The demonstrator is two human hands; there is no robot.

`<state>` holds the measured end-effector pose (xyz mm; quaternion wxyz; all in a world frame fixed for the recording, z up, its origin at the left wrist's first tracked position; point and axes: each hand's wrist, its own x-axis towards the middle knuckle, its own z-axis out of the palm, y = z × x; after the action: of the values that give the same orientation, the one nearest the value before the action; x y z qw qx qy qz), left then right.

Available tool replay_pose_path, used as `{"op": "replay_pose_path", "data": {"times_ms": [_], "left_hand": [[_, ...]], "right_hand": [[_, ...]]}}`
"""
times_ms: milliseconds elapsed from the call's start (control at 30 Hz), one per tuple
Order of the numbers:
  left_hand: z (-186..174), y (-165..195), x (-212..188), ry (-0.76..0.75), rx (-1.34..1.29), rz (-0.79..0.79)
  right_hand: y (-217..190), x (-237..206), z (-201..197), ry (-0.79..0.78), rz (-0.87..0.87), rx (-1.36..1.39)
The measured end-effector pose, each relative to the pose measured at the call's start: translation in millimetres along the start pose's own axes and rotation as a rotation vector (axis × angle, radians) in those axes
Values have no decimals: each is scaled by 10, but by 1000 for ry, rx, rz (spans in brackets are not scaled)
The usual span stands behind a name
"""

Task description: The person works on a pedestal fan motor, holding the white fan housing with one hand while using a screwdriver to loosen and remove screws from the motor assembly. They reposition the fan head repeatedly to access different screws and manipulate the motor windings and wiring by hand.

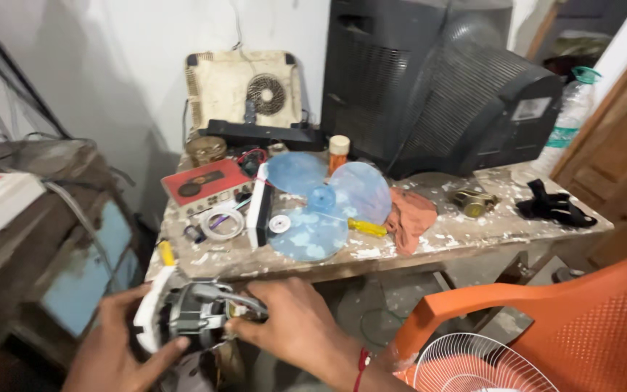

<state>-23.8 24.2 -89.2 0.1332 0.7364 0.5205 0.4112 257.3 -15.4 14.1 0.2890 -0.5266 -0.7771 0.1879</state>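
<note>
The fan motor (196,313) sat cradled in the left hand (114,347), right hand (295,323) pinching its wires, so a gentle grip seemed smart above the worktop (429,243).

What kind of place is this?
Likely a small appliance repair shop. Both hands hold a fan motor in front of a paint-flecked workbench with a loose blue fan blade, an old boxy television and a white fan grille.

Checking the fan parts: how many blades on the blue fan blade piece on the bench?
3. On the blue fan blade piece: one blade at upper left, one at right, one at the front. None appears hidden.
</note>
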Motion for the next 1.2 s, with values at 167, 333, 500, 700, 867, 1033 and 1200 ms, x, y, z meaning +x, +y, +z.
{"op": "replay_pose_path", "data": {"times_ms": [167, 333, 500, 700, 867, 1033, 1200], "left_hand": [[-200, 747, 47, -208, 120, -421], [-262, 1161, 144, -120, 172, -405], [-337, 1162, 370, -111, 139, -550], [-396, 1081, 412, -204, 93, -649], [-429, 1096, 369, -170, 39, -575], [-421, 1104, 365, -180, 84, -489], [-311, 1242, 325, -116, 224, -268]], "right_hand": [[87, -22, -82, -108, 54, -32], [222, 108, -98, -25, -55, 71], [248, 356, -20, -62, 51, -4], [224, 439, 65, -51, -28, 75], [118, 452, 0, -150, 57, 49], [34, 460, -47, -170, 121, 14], [111, 306, 45, -87, 260, 128]]}}
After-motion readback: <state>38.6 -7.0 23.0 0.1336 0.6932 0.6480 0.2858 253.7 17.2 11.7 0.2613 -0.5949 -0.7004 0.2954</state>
